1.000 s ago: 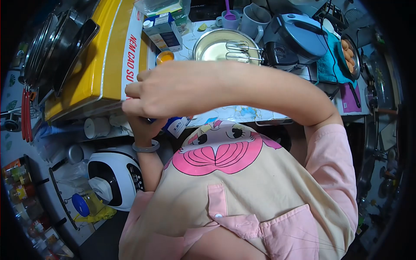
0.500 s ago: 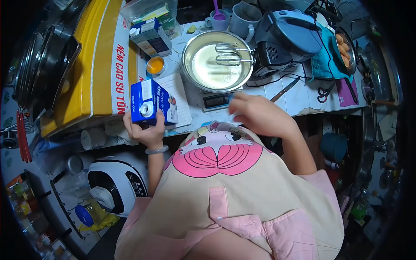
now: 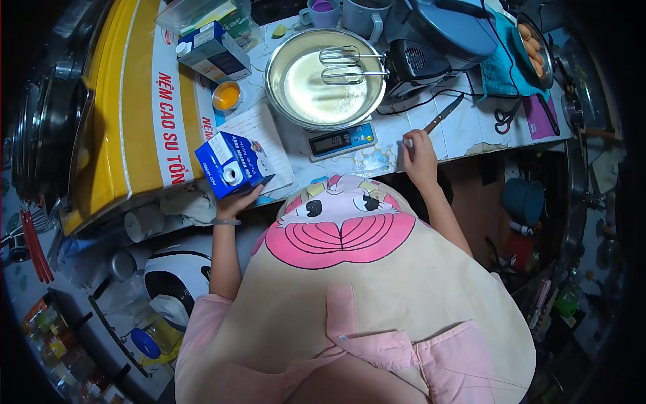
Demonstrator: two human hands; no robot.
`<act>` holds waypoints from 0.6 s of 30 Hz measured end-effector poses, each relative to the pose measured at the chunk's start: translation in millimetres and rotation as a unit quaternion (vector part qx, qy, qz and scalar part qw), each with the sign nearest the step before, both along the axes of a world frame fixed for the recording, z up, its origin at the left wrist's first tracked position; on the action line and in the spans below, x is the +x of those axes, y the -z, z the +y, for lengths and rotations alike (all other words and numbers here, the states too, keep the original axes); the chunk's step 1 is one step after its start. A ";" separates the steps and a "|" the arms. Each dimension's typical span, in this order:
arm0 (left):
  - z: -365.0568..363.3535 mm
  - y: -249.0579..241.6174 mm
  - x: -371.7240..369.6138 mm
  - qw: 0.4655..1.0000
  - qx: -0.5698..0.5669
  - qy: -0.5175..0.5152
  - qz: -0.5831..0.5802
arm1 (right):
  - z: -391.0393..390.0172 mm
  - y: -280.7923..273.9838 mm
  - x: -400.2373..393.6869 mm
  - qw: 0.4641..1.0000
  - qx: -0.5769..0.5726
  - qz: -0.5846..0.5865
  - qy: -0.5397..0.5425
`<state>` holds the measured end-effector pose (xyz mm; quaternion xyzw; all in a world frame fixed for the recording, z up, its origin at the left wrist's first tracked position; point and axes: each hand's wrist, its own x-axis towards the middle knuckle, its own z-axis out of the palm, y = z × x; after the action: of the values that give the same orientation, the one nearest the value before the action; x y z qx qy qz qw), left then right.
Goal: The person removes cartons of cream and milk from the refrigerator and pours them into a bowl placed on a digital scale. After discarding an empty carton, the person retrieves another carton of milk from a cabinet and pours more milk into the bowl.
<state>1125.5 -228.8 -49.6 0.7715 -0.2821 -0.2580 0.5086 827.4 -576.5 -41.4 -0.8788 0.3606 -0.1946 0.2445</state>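
L hand point(image 3: 239, 204) (1) wrapped round lower part of 1 blue milk carton point(image 3: 214, 174), held at worktop's point(image 3: 464, 140) front edge, L part; white spout on top. R hand point(image 3: 420, 160) (1) at same edge, R of ctr: fingers drawn in narrow at 1 small pale item point(image 3: 408, 143); can't tell ID or whether gripped. Just back from edge: 1 notepad point(image 3: 259, 124), partly hidden by carton; 1 scale point(image 3: 342, 139), ctr; 1 knife point(image 3: 441, 117) beyond R hand; 1 pr scissors point(image 3: 511, 113) twd R front corner. Next: 1 metal bowl point(image 3: 276, 87) atop scale; 1 hand mixer point(image 3: 414, 64) to its R, 2 beaters point(image 3: 373, 73) over bowl; 1 sm cup point(image 3: 239, 101), orange contents, L of bowl. Farther: 1 more carton point(image 3: 214, 54) twd L edge; 1 pan point(image 3: 550, 75) w/ several eggs point(image 3: 531, 46), R edge, exact no. unclear; 1 lime piece point(image 3: 279, 31) behind bowl.
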 end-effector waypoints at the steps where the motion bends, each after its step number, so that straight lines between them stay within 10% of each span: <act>1: -1.1 4.9 5.9 0.992 0.011 0.058 -0.109 | -1.4 3.2 0.4 1.000 -0.020 -0.006 -0.011; 3: -12.2 0.0 14.4 0.930 0.029 0.169 -0.324 | -5.1 8.5 2.0 0.997 -0.062 -0.020 -0.033; 7: -33.5 -16.5 5.2 0.996 -0.072 0.032 -0.047 | -5.7 24.3 7.9 0.993 -0.121 0.004 0.001; 18: -94.7 -153.6 -21.3 0.981 0.030 -0.088 -0.172 | 17.4 37.5 33.7 0.976 -0.195 -0.094 0.002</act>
<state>1104.2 -323.6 104.1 0.8410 -0.2886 -0.0840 0.4499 861.1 -559.1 -78.9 -0.8867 0.2931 -0.3431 0.1005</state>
